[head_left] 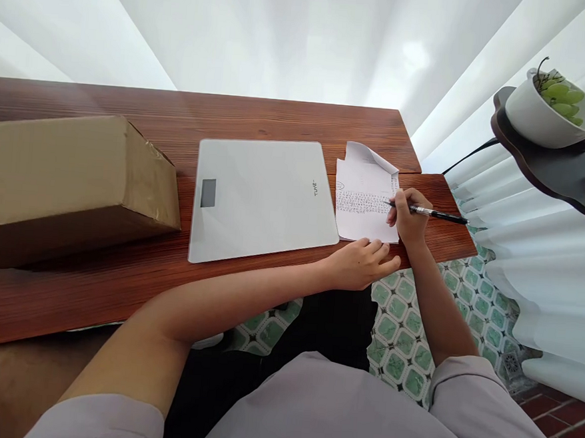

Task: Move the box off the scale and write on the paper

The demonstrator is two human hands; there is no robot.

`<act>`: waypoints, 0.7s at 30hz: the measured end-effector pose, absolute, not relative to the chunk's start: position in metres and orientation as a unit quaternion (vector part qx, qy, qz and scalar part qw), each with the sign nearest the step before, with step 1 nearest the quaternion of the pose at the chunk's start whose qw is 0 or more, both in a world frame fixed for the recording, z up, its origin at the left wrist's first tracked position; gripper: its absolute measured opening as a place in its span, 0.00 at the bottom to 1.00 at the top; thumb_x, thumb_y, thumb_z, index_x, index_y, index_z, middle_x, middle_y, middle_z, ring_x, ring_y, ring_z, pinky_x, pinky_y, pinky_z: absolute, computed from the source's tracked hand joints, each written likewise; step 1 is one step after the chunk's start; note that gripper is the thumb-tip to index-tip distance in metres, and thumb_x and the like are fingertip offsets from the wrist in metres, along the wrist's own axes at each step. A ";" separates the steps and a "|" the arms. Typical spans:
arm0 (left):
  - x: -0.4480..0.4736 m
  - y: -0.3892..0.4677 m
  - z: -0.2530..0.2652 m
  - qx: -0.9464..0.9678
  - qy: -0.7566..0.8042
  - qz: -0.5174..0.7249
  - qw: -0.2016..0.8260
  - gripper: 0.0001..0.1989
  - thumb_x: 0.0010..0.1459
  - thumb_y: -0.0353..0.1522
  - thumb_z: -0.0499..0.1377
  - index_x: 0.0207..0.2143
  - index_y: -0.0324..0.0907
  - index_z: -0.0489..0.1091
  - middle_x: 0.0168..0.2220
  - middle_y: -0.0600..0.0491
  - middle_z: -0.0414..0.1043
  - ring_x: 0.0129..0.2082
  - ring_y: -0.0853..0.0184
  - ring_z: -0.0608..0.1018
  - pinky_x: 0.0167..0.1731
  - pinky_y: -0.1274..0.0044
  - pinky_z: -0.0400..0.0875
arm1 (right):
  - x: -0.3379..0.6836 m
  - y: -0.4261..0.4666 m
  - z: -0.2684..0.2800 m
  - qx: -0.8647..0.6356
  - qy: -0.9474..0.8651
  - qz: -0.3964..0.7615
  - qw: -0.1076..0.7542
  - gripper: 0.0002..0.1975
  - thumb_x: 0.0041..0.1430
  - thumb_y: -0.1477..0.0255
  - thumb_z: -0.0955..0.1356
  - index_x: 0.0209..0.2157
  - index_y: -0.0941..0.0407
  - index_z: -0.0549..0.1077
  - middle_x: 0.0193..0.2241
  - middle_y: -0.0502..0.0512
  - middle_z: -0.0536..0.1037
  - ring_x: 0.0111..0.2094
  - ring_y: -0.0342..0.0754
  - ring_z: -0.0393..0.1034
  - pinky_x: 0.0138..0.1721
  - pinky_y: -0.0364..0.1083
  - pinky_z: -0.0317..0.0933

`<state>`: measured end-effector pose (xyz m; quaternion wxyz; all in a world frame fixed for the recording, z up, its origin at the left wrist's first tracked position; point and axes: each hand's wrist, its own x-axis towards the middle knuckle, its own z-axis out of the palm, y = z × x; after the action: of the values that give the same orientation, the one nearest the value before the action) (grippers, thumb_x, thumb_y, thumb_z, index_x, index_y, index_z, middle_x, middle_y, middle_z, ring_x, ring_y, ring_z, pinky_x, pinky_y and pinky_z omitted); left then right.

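My right hand (409,217) is closed around a black pen (445,216), its tip on or just above the written lines of a white paper pad (360,177). Rows of small handwriting run across the middle of the sheet, and its upper right corner curls over. At the pad's lower edge lies my left hand (362,264), fingers stretched out and apart, with the fingertips on or near the paper. It holds nothing. Just left of the pad sits a flat white scale (263,203) with a small grey display panel.
A brown cardboard box (50,169) stands on the left of the wooden table (259,116). On the right, a dark shelf (551,164) carries a white bowl (550,120) with green grapes (561,98). White curtains (295,39) hang behind and beside the table.
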<state>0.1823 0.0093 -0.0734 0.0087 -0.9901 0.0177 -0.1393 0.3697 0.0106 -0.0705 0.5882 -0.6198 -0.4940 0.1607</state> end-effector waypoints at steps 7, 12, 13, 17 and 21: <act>0.181 0.011 -0.073 -0.989 0.020 -0.145 0.000 0.20 0.68 0.30 0.46 0.59 0.36 0.62 0.50 0.41 0.69 0.45 0.55 0.71 0.39 0.67 0.63 | 0.362 0.008 -0.072 -0.651 -0.558 0.242 0.455 0.23 0.62 0.52 0.70 0.23 0.54 0.66 0.12 0.46 0.70 0.11 0.41 0.62 0.12 0.40 0.56; 0.181 0.010 -0.074 -0.986 -0.006 -0.167 0.023 0.20 0.67 0.32 0.47 0.59 0.34 0.61 0.52 0.37 0.68 0.48 0.51 0.71 0.40 0.65 0.64 | 0.363 0.010 -0.074 -0.661 -0.550 0.244 0.448 0.23 0.61 0.53 0.71 0.22 0.53 0.63 0.12 0.45 0.70 0.11 0.41 0.62 0.13 0.41 0.57; 0.181 0.009 -0.074 -0.985 -0.020 -0.168 0.025 0.21 0.67 0.32 0.46 0.59 0.34 0.61 0.53 0.36 0.67 0.49 0.50 0.71 0.41 0.65 0.64 | 0.363 0.010 -0.075 -0.660 -0.550 0.247 0.448 0.23 0.62 0.53 0.70 0.22 0.53 0.63 0.13 0.45 0.70 0.11 0.41 0.62 0.14 0.42 0.57; 0.181 0.008 -0.074 -0.987 -0.055 -0.150 0.014 0.21 0.67 0.33 0.46 0.58 0.32 0.60 0.52 0.35 0.68 0.48 0.49 0.71 0.40 0.64 0.65 | 0.365 0.011 -0.077 -0.654 -0.558 0.250 0.445 0.22 0.65 0.54 0.67 0.24 0.53 0.64 0.14 0.45 0.70 0.12 0.42 0.62 0.15 0.43 0.59; 0.182 0.009 -0.074 -0.989 -0.055 -0.140 0.004 0.20 0.67 0.33 0.46 0.56 0.32 0.62 0.51 0.35 0.69 0.48 0.50 0.71 0.40 0.64 0.65 | 0.365 0.011 -0.078 -0.656 -0.559 0.250 0.441 0.21 0.66 0.53 0.66 0.25 0.53 0.65 0.14 0.45 0.70 0.12 0.43 0.62 0.15 0.43 0.57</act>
<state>0.1820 0.0086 -0.0739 0.0042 -0.9886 -0.0549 -0.1399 0.3651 0.0112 -0.0777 0.4414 -0.6559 -0.5589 0.2503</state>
